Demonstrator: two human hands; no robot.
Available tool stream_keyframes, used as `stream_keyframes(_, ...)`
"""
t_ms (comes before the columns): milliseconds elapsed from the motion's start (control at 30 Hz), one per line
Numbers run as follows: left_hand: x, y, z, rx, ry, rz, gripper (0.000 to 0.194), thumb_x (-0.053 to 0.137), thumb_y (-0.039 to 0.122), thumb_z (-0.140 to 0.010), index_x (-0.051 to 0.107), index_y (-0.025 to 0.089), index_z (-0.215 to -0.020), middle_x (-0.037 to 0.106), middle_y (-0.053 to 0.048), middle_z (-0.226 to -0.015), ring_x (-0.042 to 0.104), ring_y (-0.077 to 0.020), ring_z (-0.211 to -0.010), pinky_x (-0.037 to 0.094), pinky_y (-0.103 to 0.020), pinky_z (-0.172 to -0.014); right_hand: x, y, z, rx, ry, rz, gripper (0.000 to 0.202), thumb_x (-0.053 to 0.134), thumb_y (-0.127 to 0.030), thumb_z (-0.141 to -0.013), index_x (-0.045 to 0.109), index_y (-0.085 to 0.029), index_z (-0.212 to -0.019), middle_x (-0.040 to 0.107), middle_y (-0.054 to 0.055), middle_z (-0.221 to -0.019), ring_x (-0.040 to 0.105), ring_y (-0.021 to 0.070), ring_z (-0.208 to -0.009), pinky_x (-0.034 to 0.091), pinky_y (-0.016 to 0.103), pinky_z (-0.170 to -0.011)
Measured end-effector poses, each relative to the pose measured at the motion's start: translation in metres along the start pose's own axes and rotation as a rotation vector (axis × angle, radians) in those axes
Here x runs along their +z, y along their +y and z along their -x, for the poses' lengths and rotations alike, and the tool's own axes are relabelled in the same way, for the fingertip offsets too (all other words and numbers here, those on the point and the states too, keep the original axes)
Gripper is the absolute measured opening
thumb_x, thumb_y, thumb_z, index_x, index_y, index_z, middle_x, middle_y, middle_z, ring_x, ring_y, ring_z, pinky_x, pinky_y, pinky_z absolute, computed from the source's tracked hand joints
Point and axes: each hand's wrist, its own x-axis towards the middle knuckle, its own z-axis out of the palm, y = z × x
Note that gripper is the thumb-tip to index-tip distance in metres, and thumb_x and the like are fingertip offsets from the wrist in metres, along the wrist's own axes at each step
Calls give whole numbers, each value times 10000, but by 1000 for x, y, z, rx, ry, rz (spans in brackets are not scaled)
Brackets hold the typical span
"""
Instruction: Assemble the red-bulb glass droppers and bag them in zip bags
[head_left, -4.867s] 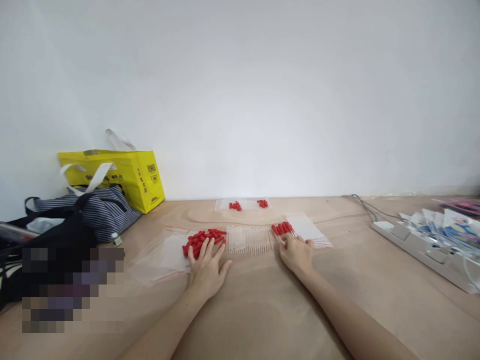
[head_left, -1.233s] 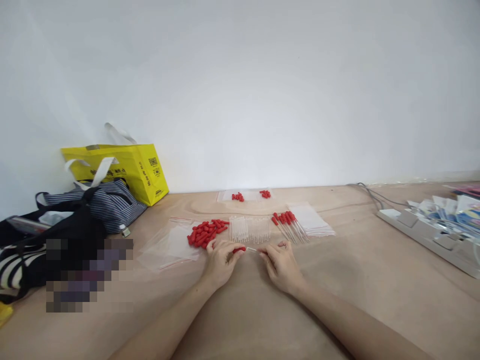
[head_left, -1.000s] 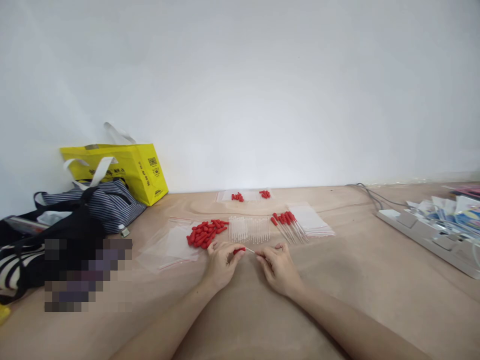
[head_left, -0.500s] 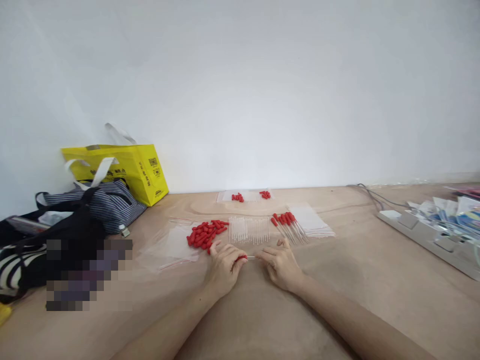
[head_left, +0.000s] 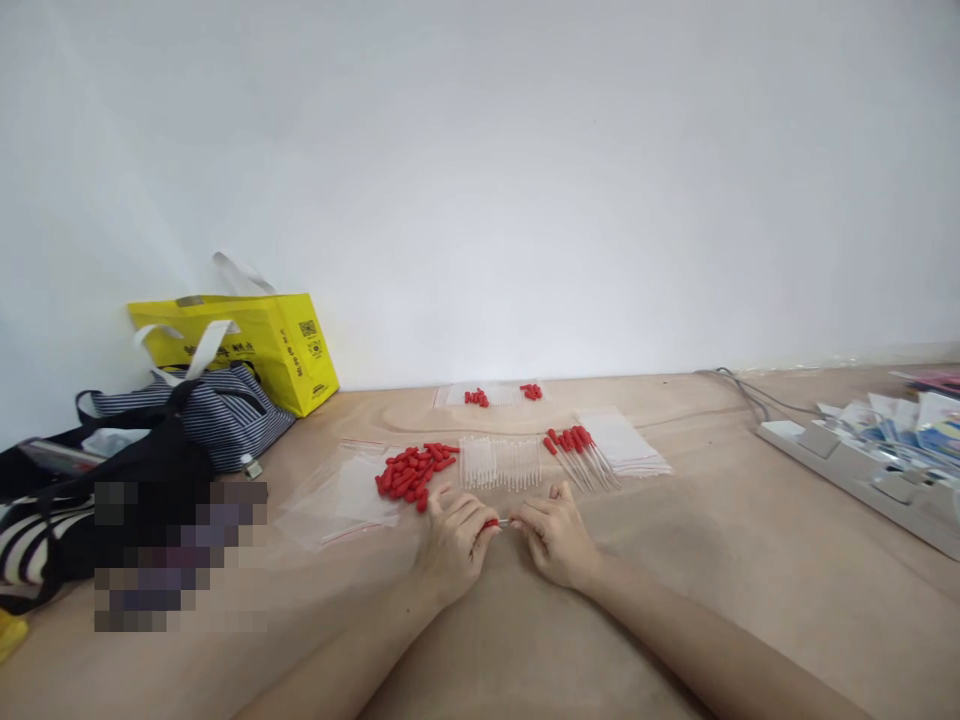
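My left hand [head_left: 456, 540] is closed on a red rubber bulb [head_left: 491, 524], most of it hidden by the fingers. My right hand [head_left: 553, 537] pinches a thin clear dropper tube [head_left: 505, 523], whose end meets the bulb between the two hands. Behind my left hand lies a heap of red rubber bulbs [head_left: 409, 474]. Clear dropper tubes [head_left: 499, 462] lie side by side in a row beyond the hands. Several droppers with red bulbs fitted [head_left: 581, 455] are fanned out to the right of that row, over a stack of clear plastic bags [head_left: 630, 445].
More clear bags [head_left: 337, 500] lie left of the bulb heap. Near the wall is a bag with tubes and red bulbs [head_left: 491, 394]. A yellow bag [head_left: 300, 350], striped bag [head_left: 232, 420] and black bag [head_left: 165, 460] crowd the left. A white power strip [head_left: 862, 485] stands right.
My hands have come slightly closer together, and less of the tube shows between them. The whole view has shifted a little.
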Motion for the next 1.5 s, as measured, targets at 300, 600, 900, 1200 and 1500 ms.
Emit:
stream_keyframes(300, -2, -16, -3, -61, -18, 13, 148, 464, 255, -834, 602, 244, -784, 667, 40, -738, 558, -145, -773, 106, -464, -933, -4, 6, -4, 12, -74, 78, 193, 414, -199, -845, 601, -229, -885, 607, 8, -755, 475, 129, -719, 184, 297, -680)
stream_keyframes(600, -4, -37, -6, -313, 42, -286, 427, 542, 365, -744, 491, 234, -1148, 537, -82, -1165, 426, -259, -1078, 136, -507, -940, -12, 32, -10, 467, 62, 288, 224, 412, -183, -805, 585, -224, -942, 626, 36, -905, 497, 176, -861, 206, 314, -709)
stream_keyframes(900, -5, -56, -4, -533, 39, -495, 255, 542, 300, -712, 578, 196, -943, 528, -107, -1113, 402, -265, -1057, 157, -515, -918, -10, 62, -28, 908, -70, 450, 196, 399, -253, -796, 545, -175, -902, 640, 88, -848, 528, 236, -897, 211, 344, -741)
stream_keyframes(1200, -9, -62, -5, -523, 78, -553, 191, 506, 293, -730, 572, 201, -884, 512, -116, -1107, 398, -280, -1052, 147, -538, -907, -8, 64, -25, 811, -23, 510, 261, 402, -347, -807, 560, -148, -868, 639, 105, -787, 556, 249, -800, 214, 371, -725)
stream_keyframes(1500, -33, -48, -5, -519, -36, -659, 341, 502, 458, -703, 596, 143, -792, 542, -140, -895, 442, -298, -901, 255, -463, -816, 5, 47, -45, 798, -45, 466, 278, 437, -339, -770, 634, -144, -784, 637, 133, -851, 538, 256, -847, 223, 401, -774)
